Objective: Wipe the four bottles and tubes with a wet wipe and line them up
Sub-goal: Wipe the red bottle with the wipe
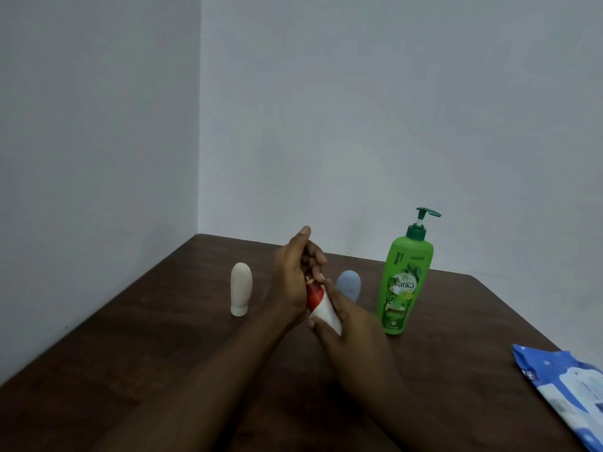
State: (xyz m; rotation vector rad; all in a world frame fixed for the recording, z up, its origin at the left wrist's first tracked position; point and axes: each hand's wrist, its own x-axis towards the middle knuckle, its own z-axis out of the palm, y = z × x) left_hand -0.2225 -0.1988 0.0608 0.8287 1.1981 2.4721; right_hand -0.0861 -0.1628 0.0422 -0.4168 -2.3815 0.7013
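The red-and-white tube (319, 303) is being held slantwise in the air, just above the middle of the dark, matt brown table (156, 353). It is glossy red towards its upper end and white lower down. The left hand (292, 278) is curling its fingers round the upper end, thumb pointing up, while the right hand (350, 327) is gripping the white lower end. Whether that white is tube or wipe, I cannot tell. Behind the right hand a rounded pale blue tube (349, 282) is peeking out, and to the left a smooth cream tube (240, 288) is standing on its cap. To the right a bright green pump bottle (404, 282) is showing "Vatika" and "Henna". A crinkly blue-and-white wipes pack (567, 389) is lying at the table's right edge.
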